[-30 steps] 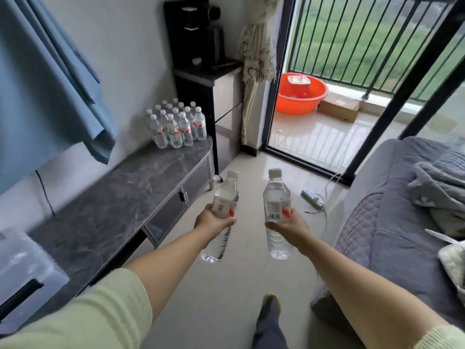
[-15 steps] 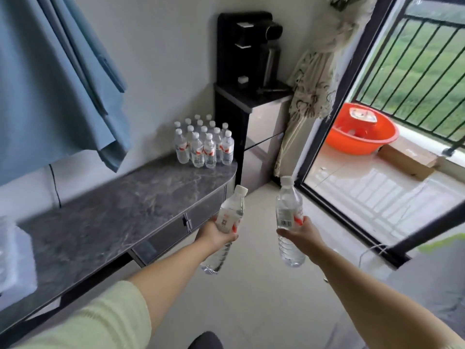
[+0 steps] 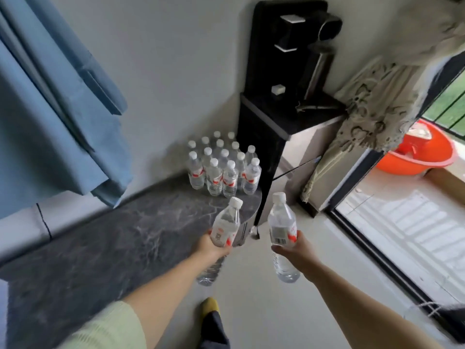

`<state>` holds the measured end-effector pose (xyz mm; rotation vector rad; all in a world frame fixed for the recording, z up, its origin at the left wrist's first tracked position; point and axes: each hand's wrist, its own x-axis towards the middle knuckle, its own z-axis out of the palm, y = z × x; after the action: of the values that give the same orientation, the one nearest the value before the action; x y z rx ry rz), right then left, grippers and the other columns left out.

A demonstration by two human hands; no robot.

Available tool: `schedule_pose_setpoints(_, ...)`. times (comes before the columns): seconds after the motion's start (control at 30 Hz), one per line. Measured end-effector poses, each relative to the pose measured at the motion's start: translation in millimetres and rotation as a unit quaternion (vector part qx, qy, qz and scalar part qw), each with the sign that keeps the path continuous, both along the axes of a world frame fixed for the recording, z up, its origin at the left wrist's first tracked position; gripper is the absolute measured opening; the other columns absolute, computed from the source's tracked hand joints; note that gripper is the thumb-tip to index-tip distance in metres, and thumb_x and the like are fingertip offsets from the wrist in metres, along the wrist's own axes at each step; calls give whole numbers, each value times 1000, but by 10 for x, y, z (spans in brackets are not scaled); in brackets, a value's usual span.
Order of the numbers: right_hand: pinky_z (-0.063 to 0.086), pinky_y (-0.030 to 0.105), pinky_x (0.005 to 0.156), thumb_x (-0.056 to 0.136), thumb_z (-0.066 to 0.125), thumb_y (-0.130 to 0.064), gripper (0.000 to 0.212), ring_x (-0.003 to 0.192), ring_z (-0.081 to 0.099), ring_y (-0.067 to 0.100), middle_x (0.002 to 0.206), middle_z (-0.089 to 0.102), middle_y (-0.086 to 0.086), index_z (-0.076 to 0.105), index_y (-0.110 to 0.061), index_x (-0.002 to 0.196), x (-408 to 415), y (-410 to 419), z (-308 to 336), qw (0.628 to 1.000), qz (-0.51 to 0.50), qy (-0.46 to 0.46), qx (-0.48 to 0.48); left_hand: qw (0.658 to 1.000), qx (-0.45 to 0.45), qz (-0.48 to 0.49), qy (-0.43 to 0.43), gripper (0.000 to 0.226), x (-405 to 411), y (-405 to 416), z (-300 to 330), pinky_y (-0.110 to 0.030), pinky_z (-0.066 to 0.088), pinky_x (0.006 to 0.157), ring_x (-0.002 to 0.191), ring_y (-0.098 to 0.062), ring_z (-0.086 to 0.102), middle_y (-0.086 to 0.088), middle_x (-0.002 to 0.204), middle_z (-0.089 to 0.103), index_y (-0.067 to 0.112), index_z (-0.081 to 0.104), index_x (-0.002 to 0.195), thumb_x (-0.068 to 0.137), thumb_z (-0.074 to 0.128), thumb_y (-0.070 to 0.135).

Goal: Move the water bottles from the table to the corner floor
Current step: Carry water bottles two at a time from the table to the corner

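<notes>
My left hand (image 3: pixel 212 248) grips a clear water bottle (image 3: pixel 225 226) with a white cap and red-white label, tilted to the right. My right hand (image 3: pixel 294 250) grips a second water bottle (image 3: pixel 281 222), held upright, its base hanging below the hand. Both are held out over the pale floor (image 3: pixel 264 311) beside the end of the dark marble table (image 3: pixel 113 248). Several more capped bottles (image 3: pixel 224 167) stand clustered at the table's far end against the wall.
A tall black cabinet (image 3: pixel 261 157) with a black machine (image 3: pixel 297 46) on top stands just past the table. A patterned curtain (image 3: pixel 372 109) hangs by the black door frame (image 3: pixel 372 248). An orange basin (image 3: pixel 422 152) sits on the balcony. Blue cloth (image 3: pixel 50 109) hangs at left.
I have walked closer to the table's far end and turned left. Both hands kept hold of their bottles; the bed has left the view.
</notes>
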<state>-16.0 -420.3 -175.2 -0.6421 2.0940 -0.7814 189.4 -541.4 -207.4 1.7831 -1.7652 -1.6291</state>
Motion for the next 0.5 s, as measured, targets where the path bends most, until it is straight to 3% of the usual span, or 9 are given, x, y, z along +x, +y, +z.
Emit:
schedule_pose_setpoints(0.1,43,31,79,75,82,-20,52,91,57,19,100,60,1,46,-19,113,-21,-622,2,1000,-10,-14,-2,1000,16,-5,7,35,-4,-585,-39,-30,50,86,94,-18,64,3,92,65,26,54,87,71,84,21)
schedule_pose_setpoints(0.23,44,31,80,74,82,-20,53,89,58,16,104,63,1,48,-20,115,147,-1262,-210,998,0,-55,6,997,45,64,12,45,84,-1173,-173,-30,48,83,96,-20,61,-5,99,63,9,55,109,73,83,12)
schedule_pose_setpoints(0.37,48,33,82,70,85,-20,58,95,62,19,107,65,1,50,-19,117,364,-1854,-542,996,12,-88,29,987,70,143,-3,41,240,-1580,-455,-29,46,79,91,-22,62,-7,100,66,10,57,105,73,83,11)
schedule_pose_setpoints(0.5,54,42,89,61,88,-28,66,95,66,20,104,68,-2,52,-22,115,615,-2379,-1000,992,-8,-116,49,984,82,156,-38,46,395,-1883,-829,-34,53,84,91,-22,66,-4,99,71,17,60,105,67,87,23)
